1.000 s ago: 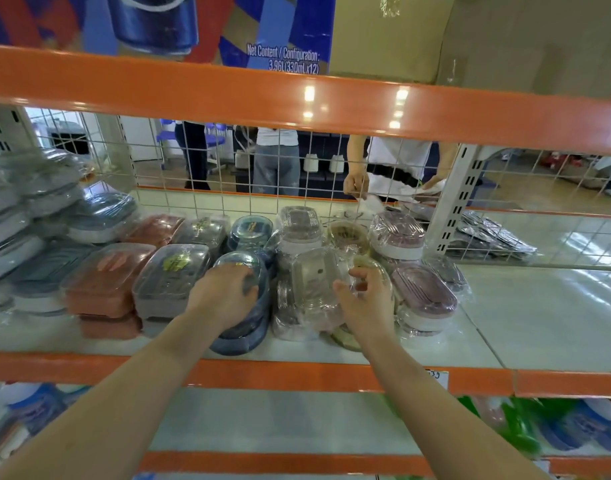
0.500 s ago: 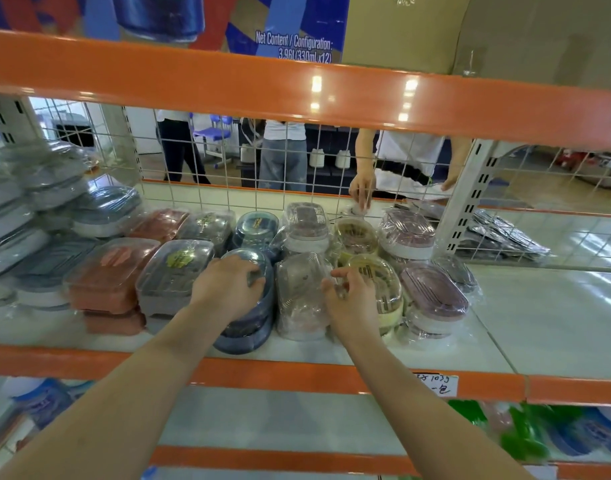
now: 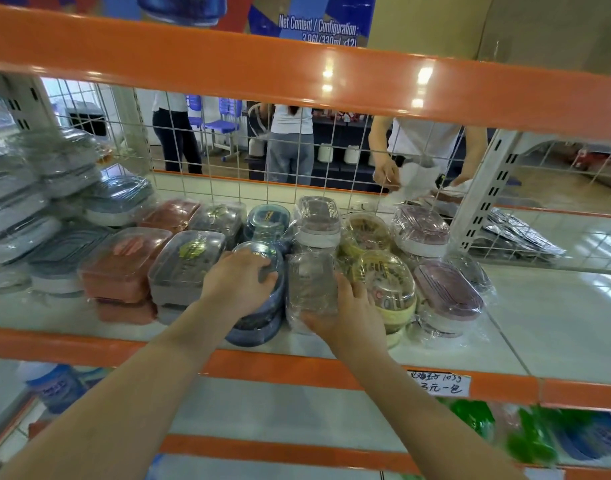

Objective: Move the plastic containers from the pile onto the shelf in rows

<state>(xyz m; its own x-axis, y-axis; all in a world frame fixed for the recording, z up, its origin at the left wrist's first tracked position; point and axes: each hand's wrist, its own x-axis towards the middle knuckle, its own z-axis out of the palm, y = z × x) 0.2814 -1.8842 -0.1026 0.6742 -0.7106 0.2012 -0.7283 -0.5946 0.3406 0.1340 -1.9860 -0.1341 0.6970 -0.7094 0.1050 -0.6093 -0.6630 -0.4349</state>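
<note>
Since a moment ago the right hand [image 3: 347, 311] has slid down from the top of the clear container [image 3: 311, 289] and is now gripping its near right side, standing it squarely on the shelf [image 3: 504, 320]. The left hand [image 3: 240, 284] is still lying curled over the glossy, film-wrapped blue oval container [image 3: 262, 306] just left of it, amid rows of crinkly wrapped rectangular and oval plastic boxes.

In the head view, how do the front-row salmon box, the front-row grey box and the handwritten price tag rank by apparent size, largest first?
1. Salmon box and grey box: they look about equal, so no ranking between them.
2. Price tag: clearly smallest, though nearest the camera.
</note>
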